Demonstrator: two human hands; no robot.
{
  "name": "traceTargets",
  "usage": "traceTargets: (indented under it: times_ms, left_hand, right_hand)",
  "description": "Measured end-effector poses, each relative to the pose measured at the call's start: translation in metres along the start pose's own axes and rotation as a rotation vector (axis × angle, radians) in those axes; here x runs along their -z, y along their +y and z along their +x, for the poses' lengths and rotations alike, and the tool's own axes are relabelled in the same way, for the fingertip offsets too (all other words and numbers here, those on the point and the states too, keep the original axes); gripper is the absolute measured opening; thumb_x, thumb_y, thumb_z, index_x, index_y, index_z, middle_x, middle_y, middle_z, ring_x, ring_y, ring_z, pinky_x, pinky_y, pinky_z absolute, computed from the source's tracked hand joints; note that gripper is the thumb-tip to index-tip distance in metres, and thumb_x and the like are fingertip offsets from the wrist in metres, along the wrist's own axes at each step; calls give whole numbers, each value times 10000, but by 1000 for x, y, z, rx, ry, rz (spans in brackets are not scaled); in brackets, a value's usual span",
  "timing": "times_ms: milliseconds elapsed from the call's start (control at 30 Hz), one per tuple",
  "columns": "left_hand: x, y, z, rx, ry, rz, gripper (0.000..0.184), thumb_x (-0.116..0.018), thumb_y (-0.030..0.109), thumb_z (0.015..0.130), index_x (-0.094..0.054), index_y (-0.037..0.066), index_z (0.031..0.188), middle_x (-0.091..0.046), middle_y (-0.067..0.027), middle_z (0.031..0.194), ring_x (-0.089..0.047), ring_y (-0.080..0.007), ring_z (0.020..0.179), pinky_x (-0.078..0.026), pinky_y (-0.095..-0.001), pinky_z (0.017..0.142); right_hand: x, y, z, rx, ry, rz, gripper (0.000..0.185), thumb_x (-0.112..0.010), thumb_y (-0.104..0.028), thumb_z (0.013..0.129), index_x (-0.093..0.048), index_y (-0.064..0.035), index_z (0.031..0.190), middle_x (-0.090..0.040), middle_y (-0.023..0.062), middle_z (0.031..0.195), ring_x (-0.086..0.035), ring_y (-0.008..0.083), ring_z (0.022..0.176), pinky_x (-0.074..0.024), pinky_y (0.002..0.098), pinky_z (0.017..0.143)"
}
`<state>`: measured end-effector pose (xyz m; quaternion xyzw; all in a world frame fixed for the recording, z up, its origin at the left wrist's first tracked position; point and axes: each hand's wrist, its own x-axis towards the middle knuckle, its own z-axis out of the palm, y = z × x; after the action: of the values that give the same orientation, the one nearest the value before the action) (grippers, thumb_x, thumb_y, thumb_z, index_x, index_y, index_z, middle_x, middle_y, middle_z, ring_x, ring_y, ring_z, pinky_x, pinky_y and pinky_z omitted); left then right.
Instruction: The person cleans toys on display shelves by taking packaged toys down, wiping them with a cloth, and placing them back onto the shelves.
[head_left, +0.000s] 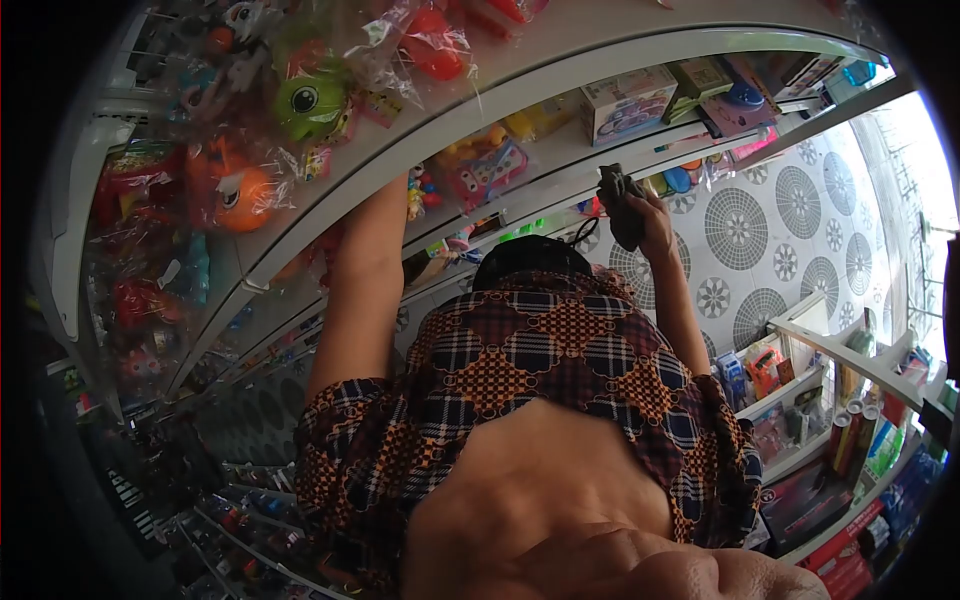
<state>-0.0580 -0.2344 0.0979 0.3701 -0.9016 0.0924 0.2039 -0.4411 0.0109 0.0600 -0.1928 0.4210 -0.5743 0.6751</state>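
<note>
My right hand (655, 225) is closed around a dark grey, crumpled cloth (625, 205) and holds it out over the patterned floor, beside the lower shelf. My left forearm (365, 260) reaches up to the toy shelf, and the hand itself is hidden behind the shelf's edge (440, 120). Nearest to that arm are a pink toy in a clear package (490, 172) and small colourful toys (425, 190) on the level below. On the upper shelf sit a green toy with a big eye (312, 98) and an orange toy (240, 195), both in clear plastic bags.
Boxed toys (628, 103) stand along the shelf to the right. A red bagged toy (435, 45) lies on the upper level. Another rack (800, 380) with packaged goods stands at the right, across the tiled floor (737, 228). More stocked shelves (260, 545) are at the lower left.
</note>
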Motion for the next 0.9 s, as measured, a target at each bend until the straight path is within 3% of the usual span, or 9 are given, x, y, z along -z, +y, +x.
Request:
traceTargets:
  times_ms: [533, 733, 800, 833, 900]
  left_hand:
    - [-21, 42, -4, 279, -30, -44, 320, -557, 56, 759, -504, 35, 1074, -548, -178, 985, -515, -365, 921, -397, -434, 810]
    - [-1, 76, -30, 489, -12, 10, 324, -560, 55, 756, -505, 34, 1075, -544, -184, 991, -510, -374, 929, -394, -440, 812]
    - [22, 107, -39, 532, 248, -112, 325, -581, 70, 753, -498, 30, 1065, -538, -191, 997, -507, -385, 908, -405, -437, 779]
    - [31, 111, -49, 551, 253, -96, 325, -581, 70, 753, -498, 30, 1065, -538, -191, 997, -507, -385, 908, -405, -437, 779]
    - [48, 117, -68, 552, 572, -41, 341, -607, 75, 742, -498, 33, 1063, -541, -178, 986, -523, -352, 904, -411, -412, 777]
  right_hand:
    - [2, -5, 30, -76, -201, -86, 282, -476, -49, 798, -508, 87, 1043, -603, 145, 928, -604, 207, 794, -483, 273, 716]
    - [-13, -6, 35, -128, -304, -113, 308, -466, -43, 807, -488, 94, 1083, -588, 169, 983, -595, 225, 861, -474, 279, 749]
    - [-17, -9, 37, -167, -359, -132, 309, -465, -48, 812, -486, 96, 1084, -584, 172, 995, -589, 223, 880, -470, 280, 762]
    - [-20, -8, 39, -159, -354, -146, 309, -466, -50, 812, -487, 95, 1084, -585, 172, 994, -589, 223, 880, -471, 280, 760]
    - [-25, -9, 39, -136, -346, -186, 304, -468, -49, 807, -497, 90, 1077, -592, 165, 967, -595, 214, 842, -473, 275, 739]
